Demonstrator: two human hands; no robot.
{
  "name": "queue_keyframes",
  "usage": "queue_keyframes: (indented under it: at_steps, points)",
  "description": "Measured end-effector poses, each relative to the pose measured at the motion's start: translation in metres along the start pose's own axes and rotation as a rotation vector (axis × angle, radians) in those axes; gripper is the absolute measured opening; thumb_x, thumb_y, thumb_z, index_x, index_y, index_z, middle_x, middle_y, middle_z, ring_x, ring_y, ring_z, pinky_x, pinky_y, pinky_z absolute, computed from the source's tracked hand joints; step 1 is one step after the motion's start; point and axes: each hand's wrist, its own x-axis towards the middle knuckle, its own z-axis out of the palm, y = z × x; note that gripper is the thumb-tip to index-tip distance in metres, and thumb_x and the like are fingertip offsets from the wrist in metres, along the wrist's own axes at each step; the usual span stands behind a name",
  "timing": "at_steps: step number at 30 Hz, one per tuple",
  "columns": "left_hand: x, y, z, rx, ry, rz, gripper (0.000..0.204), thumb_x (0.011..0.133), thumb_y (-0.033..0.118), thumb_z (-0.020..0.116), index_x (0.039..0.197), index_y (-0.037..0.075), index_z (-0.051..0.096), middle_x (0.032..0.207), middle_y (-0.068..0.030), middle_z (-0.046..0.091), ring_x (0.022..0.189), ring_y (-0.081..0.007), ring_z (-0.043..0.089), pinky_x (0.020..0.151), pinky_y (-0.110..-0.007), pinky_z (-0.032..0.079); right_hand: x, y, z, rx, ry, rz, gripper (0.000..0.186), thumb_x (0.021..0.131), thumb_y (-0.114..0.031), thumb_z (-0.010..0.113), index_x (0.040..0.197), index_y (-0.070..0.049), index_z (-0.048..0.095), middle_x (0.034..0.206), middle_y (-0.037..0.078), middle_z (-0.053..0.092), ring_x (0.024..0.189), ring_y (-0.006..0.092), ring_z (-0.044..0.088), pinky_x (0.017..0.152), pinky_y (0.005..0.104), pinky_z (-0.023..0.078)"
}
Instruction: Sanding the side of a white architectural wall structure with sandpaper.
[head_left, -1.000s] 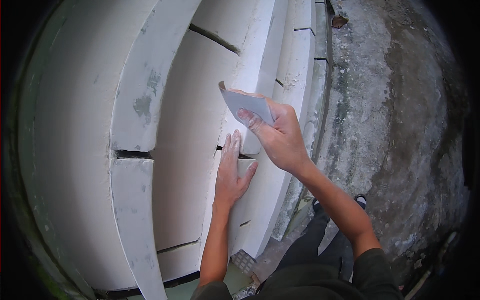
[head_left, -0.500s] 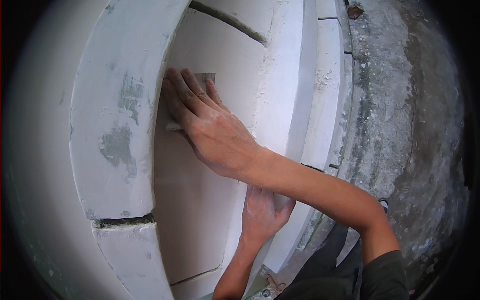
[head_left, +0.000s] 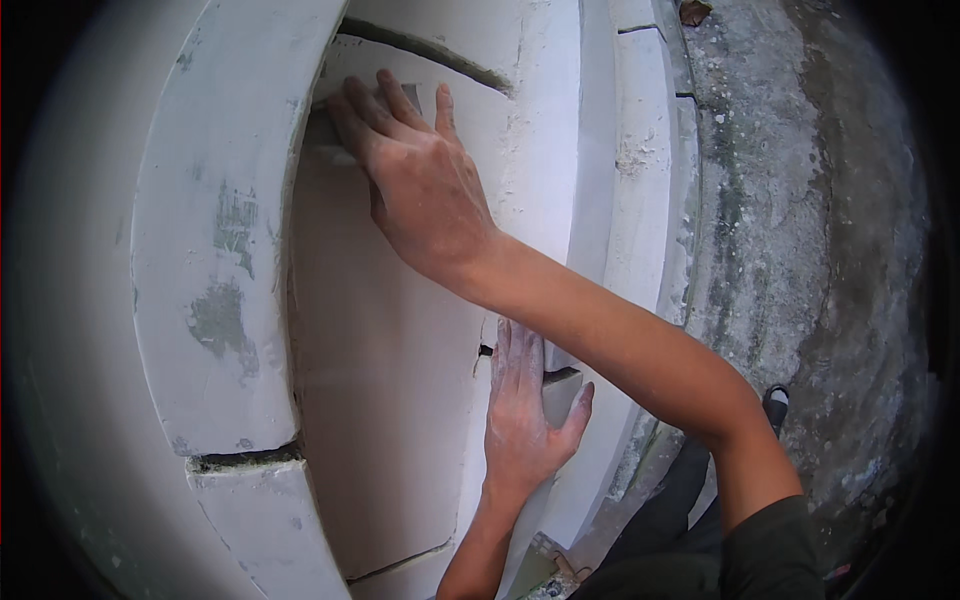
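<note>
My right hand (head_left: 420,190) reaches up and left, fingers spread flat, pressing a small grey sheet (head_left: 336,156) against the white recessed panel (head_left: 380,380). Only the sheet's edges show under my fingers. The panel sits next to the curved raised moulding (head_left: 215,300). Lower down, my left hand (head_left: 520,410) lies flat on the white stepped edge (head_left: 600,200), thumb out, holding nothing. Both hands are dusted white.
Dark gaps cross the white surface at the joint (head_left: 240,458) low on the left and the joint (head_left: 430,50) at the top. Rough grey concrete ground (head_left: 800,250) lies to the right, with a dry leaf (head_left: 692,12) at the top. My dark shoe (head_left: 776,400) shows beside my trouser leg.
My right hand carried the grey sheet from mid-air leftward onto the recessed panel, then slid it upward. My left hand stayed flat on the white edge.
</note>
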Motion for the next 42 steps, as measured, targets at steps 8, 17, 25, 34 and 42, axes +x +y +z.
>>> queue_keyframes:
  at_steps: [8, 17, 25, 34, 42]
  points:
    - [-0.005, -0.005, -0.005, 0.08, -0.014, 0.034, 0.078, 0.082, 0.018, 0.075, 0.146, -0.01, 0.04, 0.15, -0.0331, 0.041, 0.145, -0.0497, 0.032, 0.119, -0.051, 0.027, -0.025, -0.02, 0.004, 0.103, -0.038, 0.101, 0.065, 0.078, 0.012, 0.059, 0.142, 0.003, 0.05, 0.152, 0.026, 0.043, 0.144, 0.05, 0.033, 0.118, 0.0663, 0.022]
    - [-0.005, -0.004, -0.002, 0.121, 0.056, 0.073, 0.082, 0.083, 0.022, 0.073, 0.15, -0.009, 0.036, 0.155, -0.0314, 0.036, 0.147, -0.0488, 0.029, 0.121, -0.051, 0.024, -0.013, -0.002, 0.008, 0.051, 0.014, 0.117, 0.065, 0.078, 0.011, 0.058, 0.142, 0.003, 0.051, 0.152, 0.024, 0.045, 0.145, 0.0478, 0.033, 0.119, 0.0639, 0.023]
    - [-0.002, -0.005, -0.001, 0.121, 0.058, 0.093, 0.082, 0.084, 0.022, 0.072, 0.15, -0.009, 0.035, 0.156, -0.0304, 0.035, 0.148, -0.0481, 0.028, 0.122, -0.05, 0.023, -0.004, 0.001, 0.017, 0.011, 0.137, 0.113, 0.06, 0.077, 0.013, 0.061, 0.135, 0.0, 0.06, 0.148, 0.02, 0.051, 0.141, 0.0463, 0.04, 0.119, 0.0638, 0.025]
    - [-0.003, -0.005, -0.002, 0.088, 0.033, 0.075, 0.08, 0.084, 0.02, 0.072, 0.149, -0.009, 0.036, 0.154, -0.0317, 0.037, 0.146, -0.0491, 0.03, 0.121, -0.05, 0.025, -0.01, -0.008, 0.01, 0.037, 0.105, 0.134, 0.061, 0.079, 0.012, 0.06, 0.138, -0.002, 0.058, 0.148, 0.021, 0.051, 0.141, 0.047, 0.039, 0.118, 0.0633, 0.027]
    - [-0.003, -0.001, 0.002, 0.126, 0.087, 0.123, 0.079, 0.083, 0.02, 0.072, 0.148, -0.009, 0.037, 0.153, -0.033, 0.037, 0.145, -0.0491, 0.032, 0.12, -0.051, 0.026, -0.002, -0.002, 0.003, -0.043, 0.085, 0.092, 0.063, 0.081, 0.012, 0.056, 0.142, -0.004, 0.055, 0.147, 0.019, 0.053, 0.14, 0.044, 0.043, 0.117, 0.0635, 0.028]
